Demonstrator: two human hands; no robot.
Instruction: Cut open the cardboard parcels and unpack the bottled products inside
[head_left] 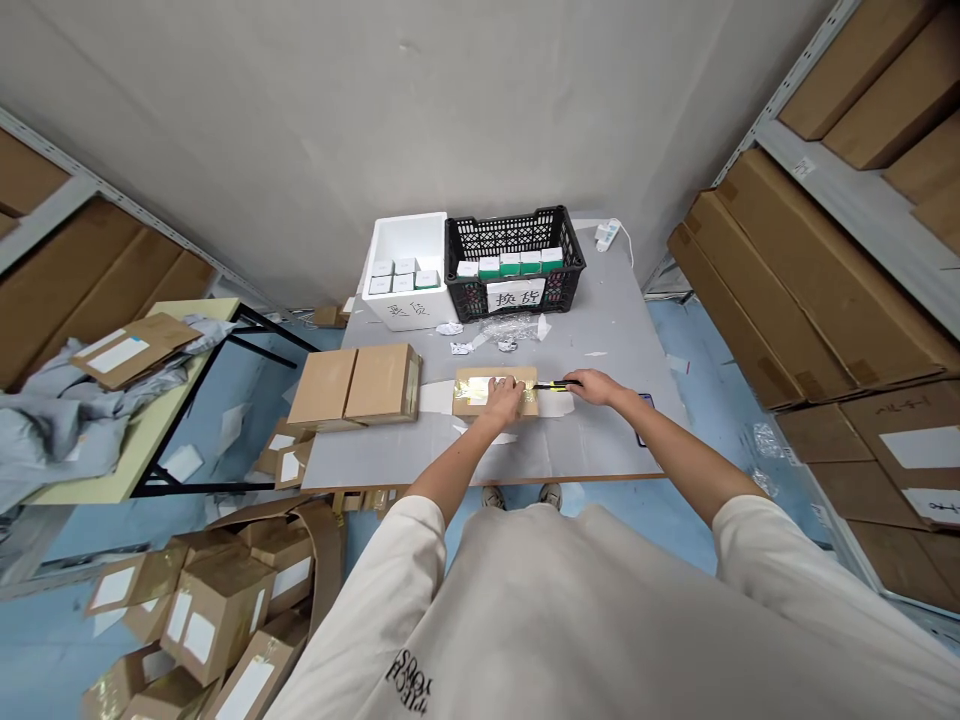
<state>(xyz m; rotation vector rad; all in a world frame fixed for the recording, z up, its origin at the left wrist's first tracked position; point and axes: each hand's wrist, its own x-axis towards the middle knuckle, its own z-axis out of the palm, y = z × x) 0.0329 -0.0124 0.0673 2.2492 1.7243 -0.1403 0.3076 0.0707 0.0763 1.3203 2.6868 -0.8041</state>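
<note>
A small cardboard box [471,408] with yellowish clear tape and a white label lies on the grey table [600,440] in front of me. My left hand [505,398] rests on its top, fingers spread over the tape and label. Closed around the handle of a black and yellow utility knife [553,385] is my right hand [590,387]. The knife points left, its tip at the box's right end. The exact contact between blade and tape is too small to make out.
Two cardboard boxes [352,388] stand left on the table. Behind are a white foam box [405,308] and a black crate [570,275], both holding small white cartons. A phone [645,402] lies at right. Parcels [217,610] are heaped below left; shelves flank both sides.
</note>
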